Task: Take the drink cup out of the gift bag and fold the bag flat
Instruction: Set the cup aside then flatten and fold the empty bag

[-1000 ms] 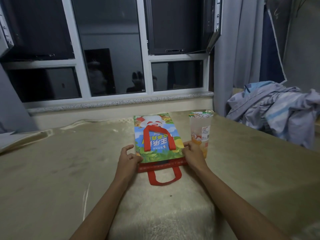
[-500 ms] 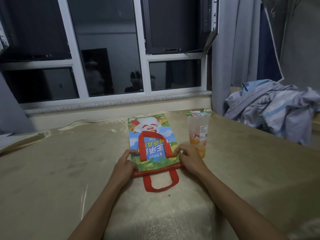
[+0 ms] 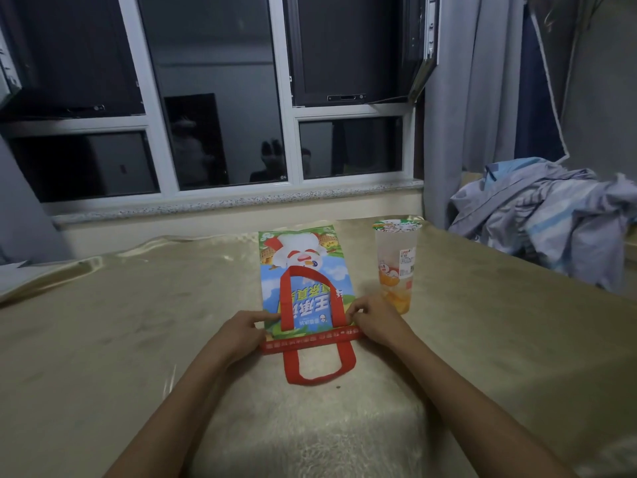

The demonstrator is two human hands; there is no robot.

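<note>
The colourful gift bag [image 3: 303, 270] lies flat on the beige tabletop [image 3: 138, 322], its red-trimmed mouth toward me. One red handle lies on the bag's face, the other sticks out toward me. My left hand [image 3: 241, 331] pinches the bag's near-left corner at the red rim. My right hand [image 3: 375, 320] pinches the near-right corner. The clear drink cup [image 3: 396, 263] stands upright just right of the bag, with orange fruit at its bottom and a printed sealed lid; my right hand hides its base.
A pile of blue-grey clothes [image 3: 551, 222] lies at the table's right back. A window sill [image 3: 234, 201] and dark window run along the far side. Grey curtains [image 3: 472, 98] hang at the right. A white sheet [image 3: 20, 274] lies at the far left edge.
Both hands have slid inward along the bag's mouth, fingertips now pinching beside the upper handle. The bag lies slightly straighter; the cup has not moved.
</note>
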